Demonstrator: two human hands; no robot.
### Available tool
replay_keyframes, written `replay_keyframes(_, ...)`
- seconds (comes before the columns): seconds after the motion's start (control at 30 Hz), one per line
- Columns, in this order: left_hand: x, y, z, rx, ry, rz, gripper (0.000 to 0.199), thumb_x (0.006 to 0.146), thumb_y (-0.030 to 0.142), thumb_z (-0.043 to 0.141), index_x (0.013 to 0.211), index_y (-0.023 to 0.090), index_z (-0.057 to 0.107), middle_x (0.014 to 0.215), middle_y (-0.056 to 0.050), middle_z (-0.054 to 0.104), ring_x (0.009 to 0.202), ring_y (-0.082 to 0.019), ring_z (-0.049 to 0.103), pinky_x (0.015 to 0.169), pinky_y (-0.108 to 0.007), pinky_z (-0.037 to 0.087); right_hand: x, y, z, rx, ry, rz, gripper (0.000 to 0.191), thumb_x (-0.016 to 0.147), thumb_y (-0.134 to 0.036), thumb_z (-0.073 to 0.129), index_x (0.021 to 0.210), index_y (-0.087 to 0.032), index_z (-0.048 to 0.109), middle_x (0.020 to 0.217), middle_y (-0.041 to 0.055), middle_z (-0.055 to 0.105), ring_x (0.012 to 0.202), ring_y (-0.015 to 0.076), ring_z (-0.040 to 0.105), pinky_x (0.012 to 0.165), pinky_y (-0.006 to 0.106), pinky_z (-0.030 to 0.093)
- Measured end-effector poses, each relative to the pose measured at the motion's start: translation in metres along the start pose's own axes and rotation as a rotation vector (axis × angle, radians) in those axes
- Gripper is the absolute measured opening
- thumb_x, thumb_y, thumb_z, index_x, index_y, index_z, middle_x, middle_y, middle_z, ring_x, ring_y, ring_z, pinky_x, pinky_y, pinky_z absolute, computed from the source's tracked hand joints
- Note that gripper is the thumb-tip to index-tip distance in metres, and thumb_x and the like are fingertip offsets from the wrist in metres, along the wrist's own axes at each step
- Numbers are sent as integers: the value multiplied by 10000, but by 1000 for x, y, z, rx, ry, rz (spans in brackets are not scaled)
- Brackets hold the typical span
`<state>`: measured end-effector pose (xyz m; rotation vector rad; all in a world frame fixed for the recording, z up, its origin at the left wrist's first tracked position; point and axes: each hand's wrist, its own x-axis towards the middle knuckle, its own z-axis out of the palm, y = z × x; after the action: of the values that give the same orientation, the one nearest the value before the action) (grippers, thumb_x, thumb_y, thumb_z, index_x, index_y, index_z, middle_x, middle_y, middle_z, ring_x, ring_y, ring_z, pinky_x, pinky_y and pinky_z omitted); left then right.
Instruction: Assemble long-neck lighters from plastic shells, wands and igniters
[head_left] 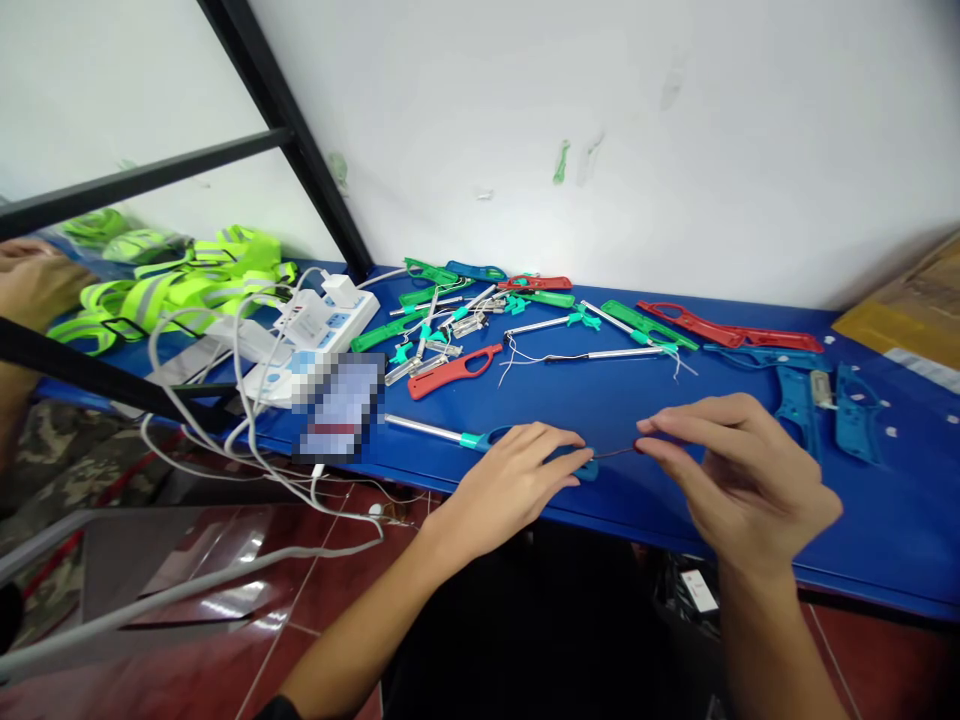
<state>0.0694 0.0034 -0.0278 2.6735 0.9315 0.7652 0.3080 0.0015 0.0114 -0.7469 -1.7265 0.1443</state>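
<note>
My left hand is closed over a long-nosed lighter with a blue handle, pressing it to the table near the front edge. The lighter's silver tube, with a teal collar, points left. My right hand is raised a little to the right, thumb and fingertips pinched. A thin wire stretches from the blue handle to that pinch, where a small dark red bit shows. Behind my hands lie loose lighter parts: a red handle shell, metal tubes with white wires, and green shells.
Blue shells lie on the blue table at right, near a cardboard box. At left are a phone, a white power strip with cables, and yellow reflective straps. Another person's hand shows behind a black frame.
</note>
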Motion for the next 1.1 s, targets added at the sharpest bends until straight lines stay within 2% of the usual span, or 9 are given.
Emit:
replay_keyframes(0.17, 0, 0, 0, 4, -5, -1, 322, 1126, 254, 588, 1438, 199, 644, 1405, -88, 714, 1307, -245, 665, 1118, -433, 535, 1, -2, 4, 92, -245, 71, 601, 1022, 8, 601, 1531, -308, 650, 1302, 70, 780, 1141, 232, 754, 903, 417, 638)
replay_keyframes(0.37, 0, 1, -2, -2, 12, 4, 309, 1118, 248, 602, 1416, 192, 661, 1385, -93, 722, 1292, -240, 674, 1117, -416, 540, 1, 1, 3, -154, -5, -34, 614, 887, -38, 829, 1393, -378, 756, 1073, 30, 765, 910, 207, 721, 745, 351, 601)
replay_keyframes(0.53, 0, 0, -1, 7, -2, 1, 313, 1137, 265, 562, 1427, 188, 652, 1402, -94, 713, 1274, -246, 673, 1090, -422, 548, 2, -1, -12, -11, -297, 139, 514, 1069, -113, 578, 1536, -317, 644, 1309, 75, 782, 1134, 255, 771, 946, 424, 648)
replay_keyframes(0.7, 1, 1, -3, 17, -18, 5, 309, 1146, 262, 540, 1420, 180, 658, 1406, -94, 714, 1279, -240, 669, 1101, -407, 544, 2, -2, -11, -198, -41, 13, 468, 878, -107, 859, 1280, -341, 806, 998, 13, 802, 781, 200, 750, 679, 331, 619)
replay_keyframes(0.77, 1, 1, -4, 15, -8, 7, 307, 1146, 264, 542, 1412, 175, 666, 1394, -89, 720, 1290, -235, 668, 1112, -397, 539, 3, -2, -9, -263, -85, -28, 437, 945, -125, 787, 1331, -330, 792, 1101, 39, 811, 873, 215, 776, 762, 344, 643)
replay_keyframes(0.83, 2, 1, -5, 14, 5, 6, 300, 1144, 272, 548, 1397, 173, 678, 1376, -84, 727, 1283, -232, 673, 1107, -392, 543, 4, -2, -10, -183, -227, 22, 489, 1044, -132, 624, 1493, -313, 690, 1243, 66, 803, 1037, 238, 795, 898, 372, 662)
replay_keyframes(0.9, 1, 1, -4, 16, 10, 8, 298, 1144, 274, 547, 1390, 173, 681, 1370, -87, 728, 1272, -229, 678, 1100, -394, 548, 3, -1, -12, -87, -277, 101, 545, 1047, -126, 605, 1552, -330, 635, 1232, 54, 810, 1033, 240, 803, 905, 383, 670)
replay_keyframes(1.0, 1, -1, -2, 21, 6, 23, 305, 1147, 273, 540, 1400, 164, 671, 1383, -99, 720, 1271, -225, 677, 1103, -400, 549, 1, 0, -12, -173, -81, 54, 570, 889, -115, 834, 1376, -404, 770, 987, 6, 812, 783, 228, 771, 707, 372, 640)
replay_keyframes(1.1, 0, -2, -1, 23, 7, 35, 312, 1151, 259, 525, 1416, 158, 657, 1401, -102, 711, 1290, -229, 671, 1122, -403, 540, 2, 0, -11, -279, -58, -10, 524, 907, -119, 809, 1338, -418, 802, 1056, 37, 823, 859, 259, 782, 733, 400, 643)
